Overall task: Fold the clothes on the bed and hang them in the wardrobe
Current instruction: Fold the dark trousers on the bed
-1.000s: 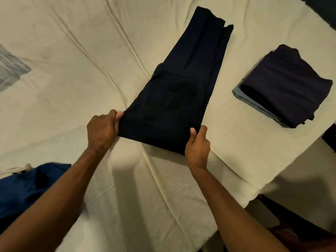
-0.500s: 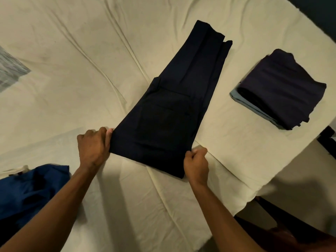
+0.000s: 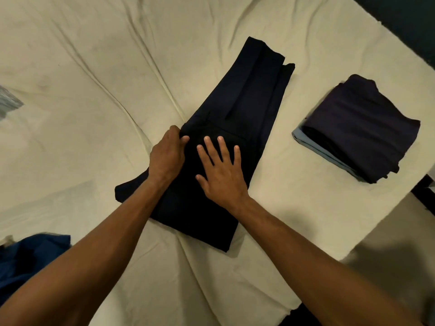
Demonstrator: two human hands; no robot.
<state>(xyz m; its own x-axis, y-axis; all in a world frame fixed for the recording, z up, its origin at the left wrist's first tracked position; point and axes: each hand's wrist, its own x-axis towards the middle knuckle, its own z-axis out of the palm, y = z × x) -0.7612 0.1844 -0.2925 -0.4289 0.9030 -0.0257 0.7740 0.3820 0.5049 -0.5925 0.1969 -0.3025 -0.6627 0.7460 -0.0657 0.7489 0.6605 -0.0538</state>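
Dark navy trousers point(image 3: 249, 107) lie folded lengthwise on the cream bed sheet point(image 3: 94, 67), running from near me up and to the right. My left hand point(image 3: 168, 155) pinches the left edge of the cloth about halfway up, thumb on top and fingers curled under. My right hand point(image 3: 220, 171) lies flat on the trousers beside it, fingers spread and straight, pressing the cloth down.
A folded stack point(image 3: 362, 130) of a dark purple garment on a light blue one sits at the right, near the bed's edge. A crumpled blue garment point(image 3: 28, 260) lies at the lower left. A grey patterned cloth point(image 3: 9, 102) shows at the left edge. Floor point(image 3: 388, 262) lies beyond the bed's right corner.
Both hands let go of the trousers' near end and moved up to the middle. The left hand now pinches the side edge; the right hand has opened flat on the cloth.
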